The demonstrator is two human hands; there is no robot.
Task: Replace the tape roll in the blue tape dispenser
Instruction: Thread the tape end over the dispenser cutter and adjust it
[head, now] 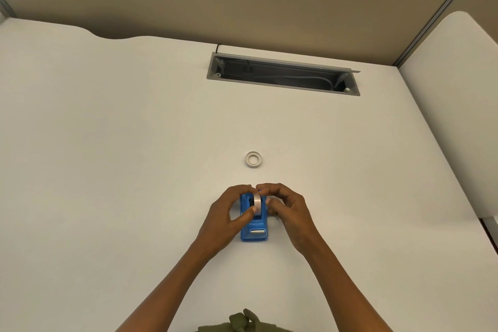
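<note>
**A:** So where's everything sitting? The blue tape dispenser (254,226) is lying lengthwise toward the near edge of the desk (107,143), cutter end nearest.

**B:** Yep, both hands are closing in on the tape roll (257,203) standing on edge in its cradle. The left hand (229,219) is pinching it by thumb and fingers, the right hand (285,210) is gripping the other side.

**A:** And the spare ring (253,159)?

**B:** Lying flat further back, well apart. I'm guessing straight up is the open way out.

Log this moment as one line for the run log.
hands: left and right grip tape roll in blue dispenser | second roll flat on desk beyond
</note>
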